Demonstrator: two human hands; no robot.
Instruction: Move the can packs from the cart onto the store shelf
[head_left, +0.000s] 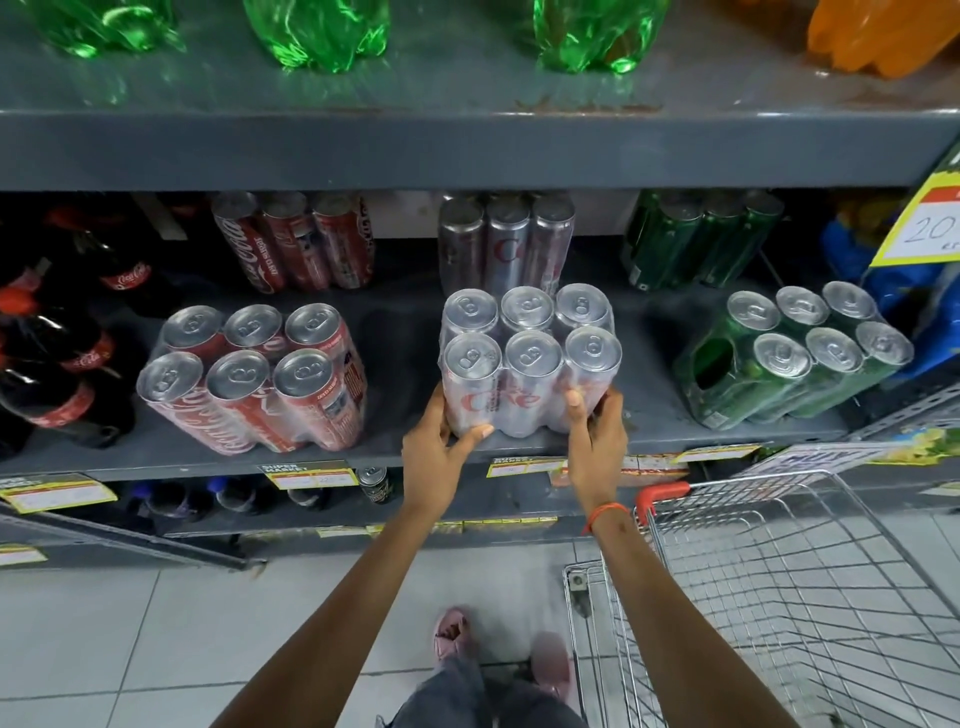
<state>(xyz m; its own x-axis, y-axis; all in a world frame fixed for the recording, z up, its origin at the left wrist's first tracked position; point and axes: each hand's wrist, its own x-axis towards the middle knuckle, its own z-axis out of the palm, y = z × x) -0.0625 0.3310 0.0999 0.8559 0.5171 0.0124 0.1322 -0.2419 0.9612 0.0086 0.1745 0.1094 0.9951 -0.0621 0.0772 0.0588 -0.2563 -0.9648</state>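
Observation:
A shrink-wrapped pack of silver cans (530, 358) stands upright at the front of the grey middle shelf (405, 364). My left hand (441, 447) grips its lower left corner and my right hand (597, 441) grips its lower right side. A red can pack (254, 374) stands to its left and a green can pack (800, 358) to its right, both on the same shelf. The wire cart (779, 597) is at the lower right, and its basket shows no packs.
More red, silver and green packs stand at the back of the shelf. Dark cola bottles (57, 353) fill the left end. Green bottles (317, 31) sit on the shelf above. Price tags line the shelf edge. A yellow sign (924, 218) hangs at right. Tiled floor lies below.

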